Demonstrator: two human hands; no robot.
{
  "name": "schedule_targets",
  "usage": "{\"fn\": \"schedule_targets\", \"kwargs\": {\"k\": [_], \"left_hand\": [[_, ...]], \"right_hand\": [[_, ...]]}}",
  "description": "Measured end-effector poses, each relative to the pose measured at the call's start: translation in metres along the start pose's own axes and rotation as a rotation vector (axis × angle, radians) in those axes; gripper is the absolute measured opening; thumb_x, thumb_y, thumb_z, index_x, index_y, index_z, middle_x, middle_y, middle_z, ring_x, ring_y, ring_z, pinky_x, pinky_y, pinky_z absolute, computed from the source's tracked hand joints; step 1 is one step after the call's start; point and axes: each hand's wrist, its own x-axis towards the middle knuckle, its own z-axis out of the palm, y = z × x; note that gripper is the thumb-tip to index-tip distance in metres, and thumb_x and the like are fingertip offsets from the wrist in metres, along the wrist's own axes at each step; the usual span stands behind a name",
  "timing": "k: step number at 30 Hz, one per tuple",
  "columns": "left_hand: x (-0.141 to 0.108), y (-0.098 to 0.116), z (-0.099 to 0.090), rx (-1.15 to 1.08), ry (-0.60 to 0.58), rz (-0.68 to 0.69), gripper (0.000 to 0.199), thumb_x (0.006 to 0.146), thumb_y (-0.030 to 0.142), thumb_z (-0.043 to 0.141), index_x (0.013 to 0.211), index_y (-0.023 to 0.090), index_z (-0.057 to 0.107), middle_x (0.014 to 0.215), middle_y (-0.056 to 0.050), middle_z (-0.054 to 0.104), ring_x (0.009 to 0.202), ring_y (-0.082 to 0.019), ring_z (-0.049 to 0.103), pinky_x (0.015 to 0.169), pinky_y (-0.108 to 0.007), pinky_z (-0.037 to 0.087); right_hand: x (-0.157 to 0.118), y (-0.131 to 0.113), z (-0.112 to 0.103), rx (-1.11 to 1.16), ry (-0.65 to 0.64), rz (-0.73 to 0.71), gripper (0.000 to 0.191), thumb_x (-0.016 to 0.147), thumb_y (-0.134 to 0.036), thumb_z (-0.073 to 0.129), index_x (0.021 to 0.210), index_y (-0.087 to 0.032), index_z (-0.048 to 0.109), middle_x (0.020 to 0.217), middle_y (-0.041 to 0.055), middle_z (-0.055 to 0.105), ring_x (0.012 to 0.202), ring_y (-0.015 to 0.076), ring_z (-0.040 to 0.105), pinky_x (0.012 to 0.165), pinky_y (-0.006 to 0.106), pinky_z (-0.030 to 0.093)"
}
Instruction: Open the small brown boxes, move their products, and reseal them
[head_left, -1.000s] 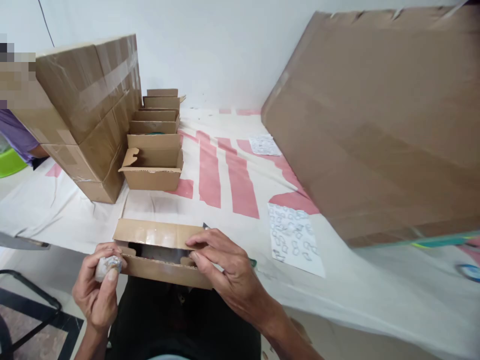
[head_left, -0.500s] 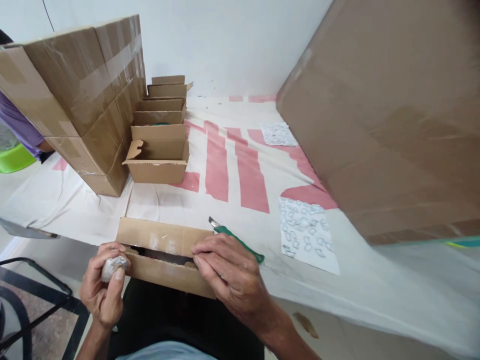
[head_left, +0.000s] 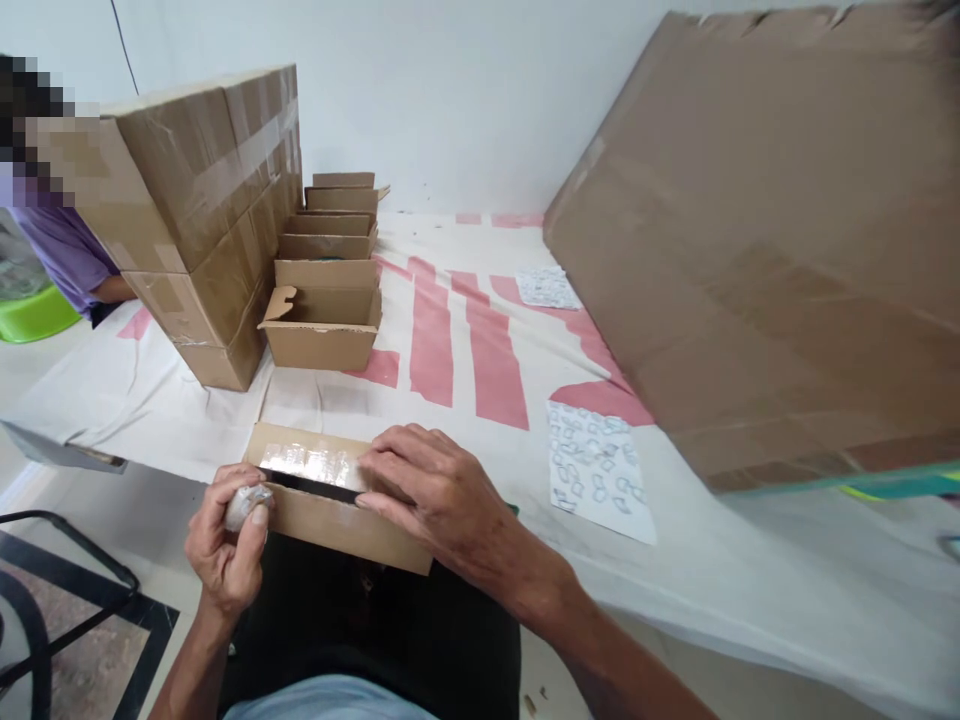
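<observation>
A small cardboard box (head_left: 337, 530) lies at the table's front edge with a dark gap along its top between the flaps. Shiny clear tape shows on its far flap. At the left end, my left hand (head_left: 225, 540) is closed around a crumpled whitish wad (head_left: 246, 506), its fingertips against the box. My right hand (head_left: 431, 490) grips the box's right part, fingers over the far flap and thumb at the gap. Only a green tip of the utility knife (head_left: 514, 509) shows behind that hand.
Open cardboard boxes (head_left: 322, 345) stand in a row beside a tall stack of taped cartons (head_left: 217, 220). On the right looms a large carton (head_left: 787, 250). A sheet with sketches (head_left: 596, 470) lies on the cloth. Behind the stack is a person in a purple sleeve (head_left: 64, 245).
My right hand has shifted left and up along the box, now covering most of the knife. The box's gap looks narrower. My left hand still holds the wad; the view has shifted slightly.
</observation>
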Motion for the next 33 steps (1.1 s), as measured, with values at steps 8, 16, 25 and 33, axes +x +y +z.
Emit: {"fn": "schedule_targets", "kwargs": {"k": [8,16,25,33], "left_hand": [[0.002,0.002,0.002,0.048,-0.008,0.033,0.018,0.095,0.023,0.065,0.112,0.022,0.072,0.098,-0.008,0.074,0.100,-0.027,0.071,0.089,-0.042,0.057],[0.026,0.003,0.015,0.150,-0.058,0.057,0.014,0.096,0.024,0.063,0.108,0.019,0.069,0.097,-0.007,0.074,0.094,-0.024,0.072,0.083,-0.036,0.059],[0.038,-0.004,0.028,0.182,-0.089,0.078,0.015,0.096,0.023,0.062,0.109,0.020,0.067,0.100,-0.007,0.074,0.094,-0.023,0.071,0.087,-0.036,0.058],[0.037,-0.006,0.030,0.215,-0.084,0.135,0.018,0.094,0.022,0.062,0.111,0.021,0.067,0.102,-0.009,0.075,0.100,-0.026,0.073,0.090,-0.040,0.058]], "right_hand": [[0.016,0.000,0.009,0.005,-0.058,-0.073,0.009,0.098,-0.018,0.068,0.089,-0.021,0.069,0.094,0.0060,0.069,0.088,0.0205,0.064,0.079,0.033,0.051],[0.028,0.017,0.010,0.159,-0.051,-0.037,0.023,0.104,-0.018,0.058,0.087,-0.021,0.074,0.087,0.0047,0.070,0.083,0.0169,0.066,0.077,0.029,0.052],[0.046,0.034,0.004,0.202,-0.211,0.092,0.008,0.095,-0.019,0.072,0.087,-0.020,0.074,0.087,0.0013,0.069,0.079,0.0152,0.065,0.073,0.027,0.049],[0.050,0.035,0.005,0.262,-0.202,0.073,0.018,0.099,-0.015,0.064,0.087,-0.021,0.076,0.085,0.0014,0.070,0.078,0.0142,0.064,0.071,0.027,0.046]]}}
